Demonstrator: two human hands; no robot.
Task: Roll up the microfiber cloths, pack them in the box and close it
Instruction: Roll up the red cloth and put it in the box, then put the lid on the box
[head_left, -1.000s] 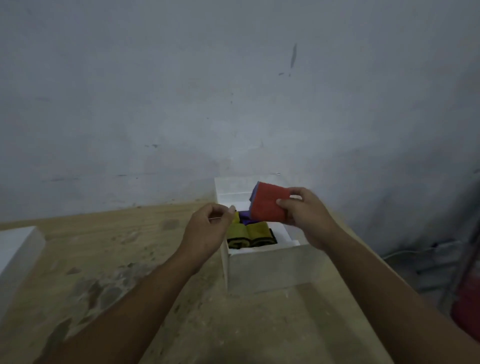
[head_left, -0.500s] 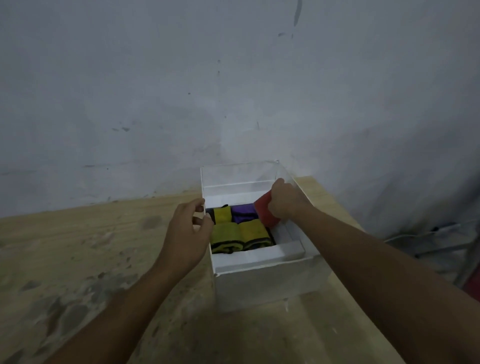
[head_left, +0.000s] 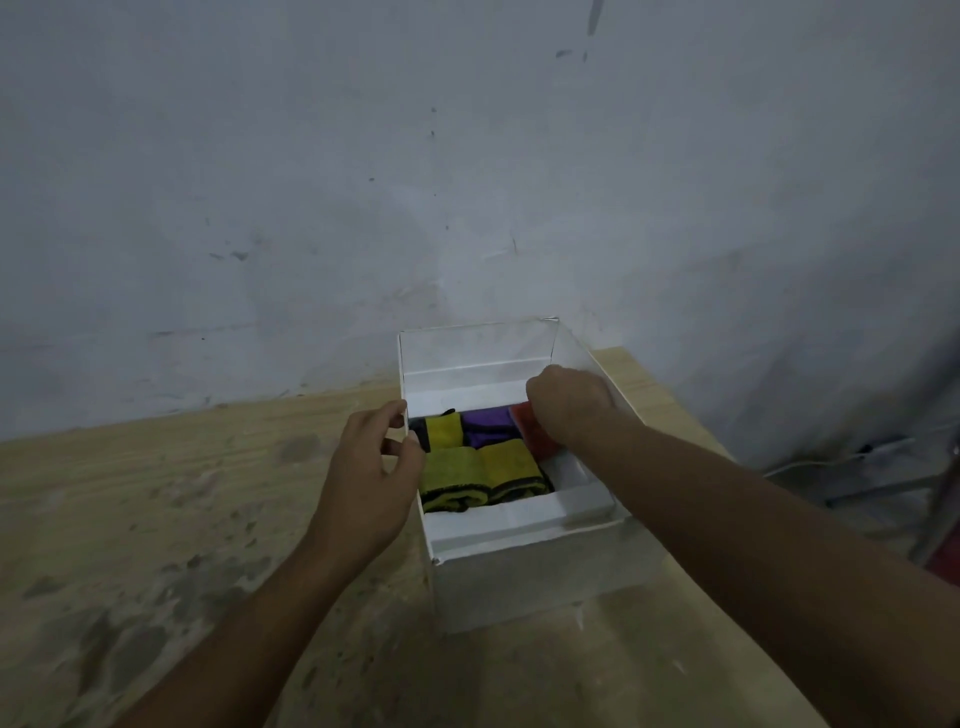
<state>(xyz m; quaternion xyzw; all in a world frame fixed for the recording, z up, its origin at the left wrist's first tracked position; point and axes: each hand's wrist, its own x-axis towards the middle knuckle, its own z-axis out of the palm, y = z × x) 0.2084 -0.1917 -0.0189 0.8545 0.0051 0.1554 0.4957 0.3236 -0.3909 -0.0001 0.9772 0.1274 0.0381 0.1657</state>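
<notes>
Gripping red cloth (head_left: 525, 434), right hand (head_left: 569, 405) fingers curled; left hand (head_left: 371, 475) pinches box (head_left: 524, 587) rim.

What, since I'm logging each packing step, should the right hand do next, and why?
Probably press the red roll down until it sits level. The right hand is curled over it at the far right of the box, beside the purple roll, and it seems not fully seated next to the yellow rolls. How deep it sits is hidden by the hand.
</notes>
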